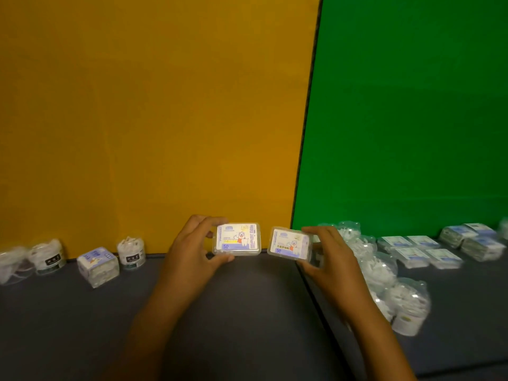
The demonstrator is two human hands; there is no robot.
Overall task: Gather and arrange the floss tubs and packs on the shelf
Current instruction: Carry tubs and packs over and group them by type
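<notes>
My left hand (189,248) grips a flat clear floss pack (237,239) with a cartoon label, held upright near the yellow back wall. My right hand (327,254) grips a second, similar floss pack (290,244) just to its right, slightly tilted; a small gap separates the two. On the dark shelf (233,312) at left stand two round floss tubs (131,253) (49,257) and a square wrapped pack (97,266). At right lie several round clear tubs (406,306) and flat packs (420,250).
The yellow back panel (151,119) meets a green panel (412,119) at a dark seam just behind the right-hand pack. Another stack of flat packs (472,240) sits at the far right. A crumpled clear bag (12,264) lies at the far left.
</notes>
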